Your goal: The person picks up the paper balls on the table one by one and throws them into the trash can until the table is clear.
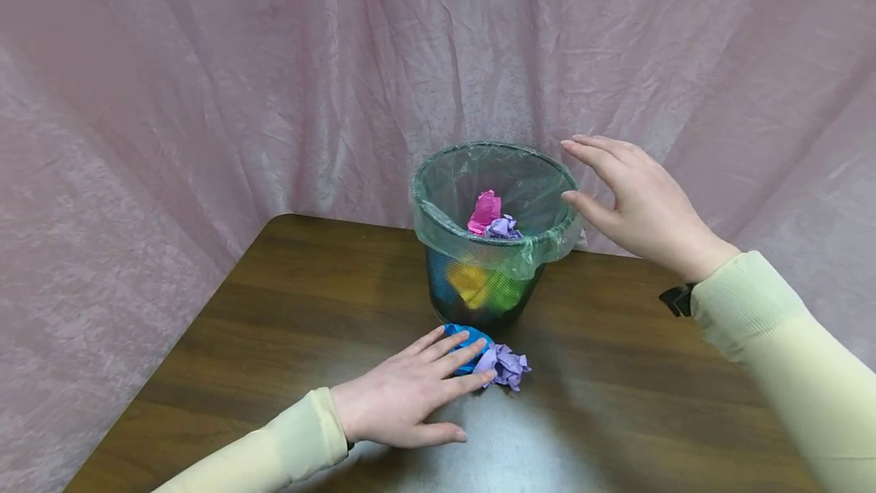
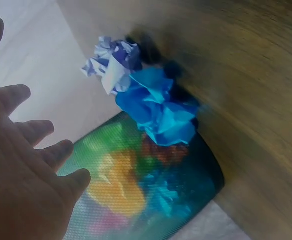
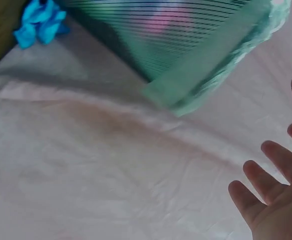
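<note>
My left hand is spread flat, palm down, over a blue crumpled paper ball and a purple crumpled paper ball. Both balls lie on the table right in front of a mesh wastebasket. In the left wrist view the fingers appear apart from the paper, and nothing is held. Raised beside the basket's right rim is my right hand, fingers extended and holding nothing. Inside the basket, pink paper and another purple ball lie on top, with yellow paper showing through the mesh.
A pale green plastic liner folds over the basket's rim. The brown wooden table ends just behind the basket, where a pink curtain hangs. Another view of blue paper appears at the right wrist view's upper left.
</note>
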Motion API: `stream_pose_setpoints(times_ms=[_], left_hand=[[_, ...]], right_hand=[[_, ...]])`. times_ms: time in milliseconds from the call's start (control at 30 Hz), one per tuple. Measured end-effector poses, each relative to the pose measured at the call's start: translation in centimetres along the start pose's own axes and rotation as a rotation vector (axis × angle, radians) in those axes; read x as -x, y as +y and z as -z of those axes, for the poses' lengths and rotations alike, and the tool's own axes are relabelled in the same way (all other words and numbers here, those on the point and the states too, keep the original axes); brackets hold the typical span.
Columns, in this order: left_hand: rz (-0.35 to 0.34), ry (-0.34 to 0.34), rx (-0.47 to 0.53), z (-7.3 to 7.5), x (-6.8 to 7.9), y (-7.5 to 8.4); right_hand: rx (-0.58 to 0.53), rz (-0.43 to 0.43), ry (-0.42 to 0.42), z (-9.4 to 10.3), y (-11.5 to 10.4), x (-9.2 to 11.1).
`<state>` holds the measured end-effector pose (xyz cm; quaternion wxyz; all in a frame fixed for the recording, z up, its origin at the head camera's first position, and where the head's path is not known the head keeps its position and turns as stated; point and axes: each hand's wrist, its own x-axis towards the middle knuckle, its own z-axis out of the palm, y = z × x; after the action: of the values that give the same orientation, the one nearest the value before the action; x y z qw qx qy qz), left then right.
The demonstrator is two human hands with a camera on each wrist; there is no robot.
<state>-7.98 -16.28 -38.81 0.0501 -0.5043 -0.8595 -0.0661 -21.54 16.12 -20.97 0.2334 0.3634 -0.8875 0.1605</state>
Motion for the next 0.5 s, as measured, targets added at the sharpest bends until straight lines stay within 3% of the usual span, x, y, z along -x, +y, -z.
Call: stream_pose_setpoints(times_ms=[233, 500], left_hand=[[-0.033, 0.001, -0.045, 0.0, -1.7, 0.9], [-0.101, -0.016, -0.079, -1.0, -3.6, 2.5]], right_hand=[[0.003, -0.102, 0.014, -0.3, 2.7, 3.8], [0.005, -0.160, -0.063, -3.2, 5.0, 7.9]])
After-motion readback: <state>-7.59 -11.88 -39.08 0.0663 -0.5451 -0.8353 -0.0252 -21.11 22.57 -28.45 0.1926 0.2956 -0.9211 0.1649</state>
